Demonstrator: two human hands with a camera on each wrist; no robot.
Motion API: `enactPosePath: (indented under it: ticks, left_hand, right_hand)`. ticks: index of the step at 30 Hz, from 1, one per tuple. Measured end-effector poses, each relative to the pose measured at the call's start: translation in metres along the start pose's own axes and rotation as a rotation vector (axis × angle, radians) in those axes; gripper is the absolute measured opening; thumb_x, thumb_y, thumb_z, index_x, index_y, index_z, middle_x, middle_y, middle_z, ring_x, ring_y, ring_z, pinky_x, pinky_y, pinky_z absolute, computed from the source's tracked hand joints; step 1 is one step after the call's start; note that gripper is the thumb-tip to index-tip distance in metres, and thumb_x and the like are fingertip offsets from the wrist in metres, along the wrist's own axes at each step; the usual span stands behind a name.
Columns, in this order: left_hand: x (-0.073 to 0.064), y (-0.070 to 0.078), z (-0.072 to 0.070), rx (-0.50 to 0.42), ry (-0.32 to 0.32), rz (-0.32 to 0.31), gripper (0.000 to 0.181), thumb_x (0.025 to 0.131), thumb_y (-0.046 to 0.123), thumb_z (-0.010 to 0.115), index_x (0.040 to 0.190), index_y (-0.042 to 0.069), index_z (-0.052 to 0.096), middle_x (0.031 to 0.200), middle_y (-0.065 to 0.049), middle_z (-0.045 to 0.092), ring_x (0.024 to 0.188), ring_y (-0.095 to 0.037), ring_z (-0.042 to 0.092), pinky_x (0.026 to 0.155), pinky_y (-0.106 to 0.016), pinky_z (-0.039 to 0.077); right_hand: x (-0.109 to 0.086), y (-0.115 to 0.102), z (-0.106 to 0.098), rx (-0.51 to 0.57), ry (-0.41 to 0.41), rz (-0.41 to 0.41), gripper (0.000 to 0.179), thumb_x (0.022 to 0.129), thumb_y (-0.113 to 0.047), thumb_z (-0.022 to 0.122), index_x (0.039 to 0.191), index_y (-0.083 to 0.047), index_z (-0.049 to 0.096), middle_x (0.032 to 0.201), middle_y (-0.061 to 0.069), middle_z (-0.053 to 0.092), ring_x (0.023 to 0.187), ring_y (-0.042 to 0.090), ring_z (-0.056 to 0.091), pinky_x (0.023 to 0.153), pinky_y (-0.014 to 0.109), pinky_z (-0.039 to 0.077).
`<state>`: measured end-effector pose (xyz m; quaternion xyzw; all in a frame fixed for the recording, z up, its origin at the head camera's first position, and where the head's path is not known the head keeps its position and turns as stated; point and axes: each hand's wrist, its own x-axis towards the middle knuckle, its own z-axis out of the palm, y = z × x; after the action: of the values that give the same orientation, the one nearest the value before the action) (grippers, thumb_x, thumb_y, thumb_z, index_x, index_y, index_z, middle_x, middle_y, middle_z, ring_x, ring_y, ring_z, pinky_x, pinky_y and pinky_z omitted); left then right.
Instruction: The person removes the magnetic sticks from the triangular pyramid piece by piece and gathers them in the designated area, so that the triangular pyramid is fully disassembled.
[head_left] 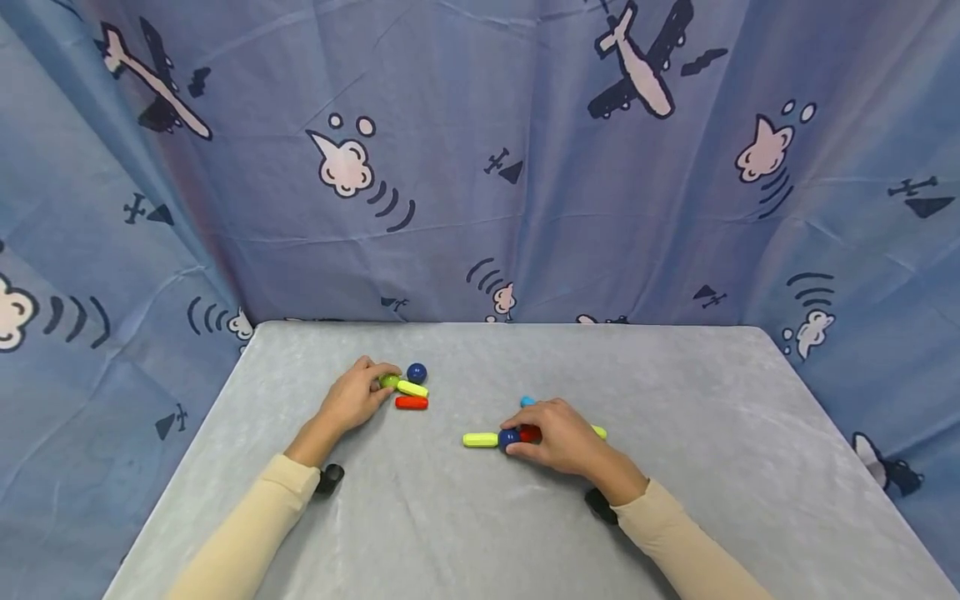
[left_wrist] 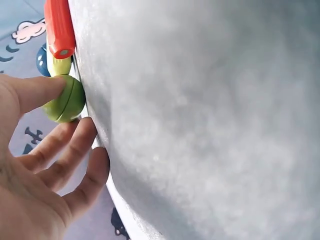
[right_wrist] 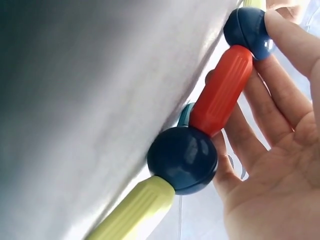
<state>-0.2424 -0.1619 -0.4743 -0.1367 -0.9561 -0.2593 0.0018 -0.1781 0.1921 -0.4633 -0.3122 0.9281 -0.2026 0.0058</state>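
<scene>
My left hand [head_left: 354, 398] pinches a green ball [left_wrist: 65, 100] between thumb and fingers on the left of the table. A yellow rod [head_left: 412, 389] meets that ball end-on. Close by lie a red rod [head_left: 412, 402] and a dark blue ball [head_left: 417, 373]. Nearer the middle, my right hand [head_left: 562, 437] holds a dark blue ball [head_left: 508, 440] in a straight chain. In the right wrist view, a red rod [right_wrist: 222, 90] links it to a second dark blue ball [right_wrist: 182, 160]. Yellow rods [head_left: 480, 440] extend from both ends. The hand hides part of the chain in the head view.
A light blue piece [head_left: 527, 402] lies just behind my right hand, partly covered. The grey cloth-covered table [head_left: 675, 375] ends at a patterned blue curtain [head_left: 450, 167] at the back and sides.
</scene>
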Motion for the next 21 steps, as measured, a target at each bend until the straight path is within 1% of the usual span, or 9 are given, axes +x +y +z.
enactPosePath:
  ticks: [2, 4, 8, 12, 15, 21]
  left_hand:
    - [-0.001, 0.000, 0.001, 0.006, -0.019, 0.012, 0.030, 0.093, 0.015, 0.070, 0.122, 0.021, 0.070, 0.097, -0.008, 0.052, 0.075, -0.016, 0.049, 0.061, -0.028, 0.039]
    - [-0.002, 0.000, 0.001, -0.003, -0.032, 0.006, 0.028, 0.094, 0.015, 0.069, 0.120, 0.024, 0.072, 0.097, -0.007, 0.049, 0.073, -0.016, 0.047, 0.059, -0.028, 0.038]
    - [-0.001, -0.001, 0.001, -0.012, -0.041, -0.008, 0.030, 0.094, 0.016, 0.068, 0.122, 0.025, 0.073, 0.096, -0.008, 0.047, 0.070, -0.017, 0.044, 0.057, -0.029, 0.036]
    - [-0.002, 0.003, 0.000, 0.045, -0.034, 0.015, 0.032, 0.093, 0.017, 0.069, 0.124, 0.023, 0.072, 0.100, -0.010, 0.050, 0.069, -0.017, 0.046, 0.058, -0.028, 0.037]
    - [-0.002, 0.006, 0.001, 0.108, -0.028, 0.049, 0.031, 0.093, 0.018, 0.070, 0.124, 0.021, 0.072, 0.103, -0.012, 0.052, 0.066, -0.016, 0.047, 0.057, -0.027, 0.038]
    - [-0.001, 0.009, 0.002, 0.183, 0.007, 0.115, 0.026, 0.093, 0.013, 0.069, 0.117, 0.020, 0.076, 0.101, -0.012, 0.053, 0.061, -0.016, 0.047, 0.055, -0.027, 0.039]
  right_hand:
    - [-0.001, 0.001, 0.000, 0.005, 0.002, 0.004, 0.033, 0.086, -0.037, 0.078, 0.116, -0.025, 0.074, 0.113, -0.010, 0.074, 0.105, 0.014, 0.068, 0.094, 0.044, 0.048]
    - [-0.001, 0.001, 0.001, 0.009, 0.002, 0.010, 0.033, 0.086, -0.037, 0.077, 0.116, -0.025, 0.074, 0.113, -0.009, 0.074, 0.105, 0.015, 0.068, 0.095, 0.045, 0.047]
    - [-0.002, 0.001, 0.002, 0.009, 0.002, 0.015, 0.033, 0.086, -0.038, 0.077, 0.116, -0.025, 0.074, 0.113, -0.009, 0.074, 0.107, 0.015, 0.068, 0.095, 0.045, 0.047]
    - [-0.003, 0.001, 0.002, 0.012, 0.002, 0.023, 0.033, 0.086, -0.037, 0.077, 0.117, -0.025, 0.074, 0.114, -0.009, 0.074, 0.108, 0.015, 0.068, 0.095, 0.045, 0.046]
    - [-0.003, 0.000, 0.001, 0.016, -0.002, 0.035, 0.033, 0.087, -0.037, 0.076, 0.117, -0.025, 0.074, 0.115, -0.009, 0.074, 0.109, 0.015, 0.068, 0.096, 0.044, 0.046]
    - [-0.004, -0.001, 0.001, 0.020, -0.006, 0.045, 0.033, 0.088, -0.038, 0.075, 0.118, -0.025, 0.073, 0.115, -0.009, 0.074, 0.107, 0.014, 0.067, 0.097, 0.044, 0.045]
